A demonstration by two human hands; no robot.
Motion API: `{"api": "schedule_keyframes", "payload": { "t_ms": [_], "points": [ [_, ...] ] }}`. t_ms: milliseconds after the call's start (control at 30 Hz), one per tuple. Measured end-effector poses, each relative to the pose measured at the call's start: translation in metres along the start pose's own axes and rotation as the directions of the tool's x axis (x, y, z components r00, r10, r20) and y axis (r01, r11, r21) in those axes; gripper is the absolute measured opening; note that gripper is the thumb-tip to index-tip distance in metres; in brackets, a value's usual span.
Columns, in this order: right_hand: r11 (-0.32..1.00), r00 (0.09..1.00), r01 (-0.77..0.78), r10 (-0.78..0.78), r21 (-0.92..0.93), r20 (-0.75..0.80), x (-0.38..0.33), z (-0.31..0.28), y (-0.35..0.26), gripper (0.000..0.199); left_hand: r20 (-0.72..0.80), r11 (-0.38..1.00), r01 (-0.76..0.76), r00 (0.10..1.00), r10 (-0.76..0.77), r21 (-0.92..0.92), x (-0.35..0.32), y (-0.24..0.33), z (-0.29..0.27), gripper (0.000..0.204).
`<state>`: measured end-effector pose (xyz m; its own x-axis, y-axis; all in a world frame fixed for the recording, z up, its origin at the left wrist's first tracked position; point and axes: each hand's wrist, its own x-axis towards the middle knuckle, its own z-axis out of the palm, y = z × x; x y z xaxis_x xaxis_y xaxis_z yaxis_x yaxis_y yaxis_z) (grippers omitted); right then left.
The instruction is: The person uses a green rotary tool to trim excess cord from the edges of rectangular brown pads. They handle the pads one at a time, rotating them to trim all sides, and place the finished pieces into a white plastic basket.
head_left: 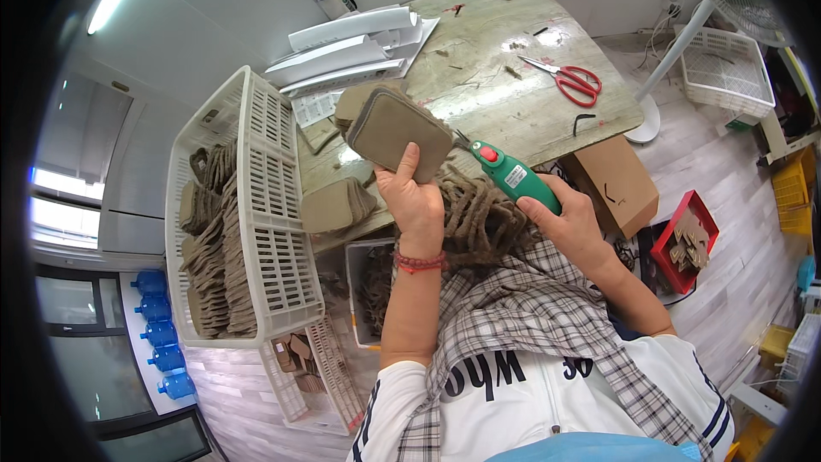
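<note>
My left hand grips a khaki rounded-square pad near the table's front edge, its thumb pressed on the smooth face. Behind it, more pads of the same kind overlap it; whether they are in the grip I cannot tell. In my right hand is a green handheld electric cutter with a red button. Its metal tip points at the pad's right edge, a small gap apart. Brown frayed strips hang in a heap below both hands. Left of my left hand, a stack of khaki pads lies on the table.
Red-handled scissors and a black hex key lie on the worn table. Rolled papers are at its far left. A tall white plastic crate full of pads stands left. A cardboard box and red tray sit right.
</note>
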<state>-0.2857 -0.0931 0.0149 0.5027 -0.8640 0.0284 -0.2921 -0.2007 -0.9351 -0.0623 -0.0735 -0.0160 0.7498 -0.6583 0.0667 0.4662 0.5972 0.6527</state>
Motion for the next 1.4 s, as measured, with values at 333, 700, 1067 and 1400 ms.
{"api": "schedule_keyframes", "payload": {
  "t_ms": [333, 700, 1067, 1400],
  "points": [
    [0.999, 1.0, 0.002, -0.003, 0.049, 0.011, -0.002, 0.001, -0.003, 0.039, -0.01, 0.999, 0.021, 1.0, -0.02, 0.044, -0.008, -0.007, 0.006, 0.043],
    [0.993, 1.0, -0.015, 0.015, 0.115, 0.0, 0.006, 0.001, -0.002, 0.043, 0.064, 0.984, 0.154, 0.985, -0.161, 0.093, -0.03, -0.019, -0.003, 0.045],
    [0.996, 0.997, -0.027, 0.02, 0.089, 0.075, 0.012, -0.019, -0.002, 0.042, 0.167, 0.916, 0.327, 0.914, -0.369, 0.234, -0.039, 0.007, -0.02, 0.044],
    [0.988, 0.97, 0.124, -0.102, -0.09, 0.219, 0.008, -0.046, 0.016, 0.046, 0.237, 0.715, 0.394, 0.757, -0.609, 0.578, -0.011, 0.057, -0.029, 0.06]
  ]
}}
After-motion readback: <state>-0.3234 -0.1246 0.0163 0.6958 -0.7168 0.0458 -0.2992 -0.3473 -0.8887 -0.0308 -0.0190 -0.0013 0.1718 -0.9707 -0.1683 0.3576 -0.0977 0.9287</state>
